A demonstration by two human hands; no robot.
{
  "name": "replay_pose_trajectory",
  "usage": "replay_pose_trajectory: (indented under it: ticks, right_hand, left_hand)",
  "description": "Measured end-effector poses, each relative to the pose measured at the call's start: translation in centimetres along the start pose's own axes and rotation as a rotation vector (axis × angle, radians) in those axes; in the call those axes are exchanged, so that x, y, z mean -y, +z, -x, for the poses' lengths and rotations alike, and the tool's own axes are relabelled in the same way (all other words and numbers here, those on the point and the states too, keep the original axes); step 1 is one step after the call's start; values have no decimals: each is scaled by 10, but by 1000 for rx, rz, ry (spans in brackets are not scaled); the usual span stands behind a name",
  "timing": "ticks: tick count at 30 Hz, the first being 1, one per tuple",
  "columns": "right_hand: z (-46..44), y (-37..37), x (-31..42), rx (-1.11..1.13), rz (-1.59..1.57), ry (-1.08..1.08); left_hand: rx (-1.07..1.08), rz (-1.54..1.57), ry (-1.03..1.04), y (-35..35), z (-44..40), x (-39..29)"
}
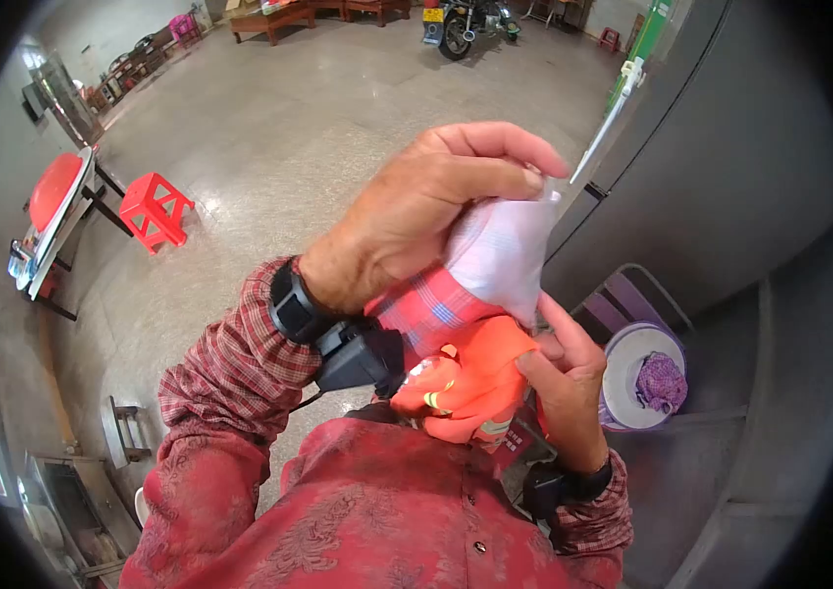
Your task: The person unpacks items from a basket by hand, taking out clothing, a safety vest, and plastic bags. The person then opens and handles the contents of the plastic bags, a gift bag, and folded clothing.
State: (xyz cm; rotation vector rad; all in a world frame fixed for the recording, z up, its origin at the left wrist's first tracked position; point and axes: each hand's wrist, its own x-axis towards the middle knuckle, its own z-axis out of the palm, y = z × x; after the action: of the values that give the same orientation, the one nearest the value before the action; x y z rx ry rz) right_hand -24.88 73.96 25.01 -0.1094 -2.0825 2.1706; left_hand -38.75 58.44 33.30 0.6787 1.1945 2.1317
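Observation:
Raised in the middle of the head view, my left hand (407,216) is closed, thumb and fingers pinching the top edge of a folded pink, white and red checked cloth (500,250). Lower on the right, my right hand (571,383) holds the cloth's lower corner between fingers and thumb, with the thumb beside an orange cloth (485,373) with yellowish strips. The orange cloth hangs just below the checked one, against my front. Black devices are strapped round both wrists.
A red stool (155,211) and a table (63,221) bearing a red round item stand on the left. A motorcycle (466,25) is at the back. On the right are a grey door (711,147) and a round white-topped seat (623,378) with a purple bundle (662,381).

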Motion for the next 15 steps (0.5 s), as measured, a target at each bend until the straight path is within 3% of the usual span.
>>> replay_pose_trajectory:
  ticks: [3,5,7,8,11,15]
  right_hand:
    - [17,-10,-1,-6,245,-185]
    - [26,-10,-1,-31,166,-253]
    - [34,-11,1,16,60,-218]
    - [31,-15,-3,88,182,-323]
    - [23,-11,2,61,336,-319]
    - [10,-18,-11,-74,311,-309]
  left_hand:
    - [-110,-72,100,4,-15,4]
    - [-138,-62,133,-12,-28,7]
    - [-312,21,126,-20,-40,15]
    - [-324,16,122,-20,-45,21]
    - [-328,60,121,-2,-54,35]
    - [-262,76,68,31,-53,51]
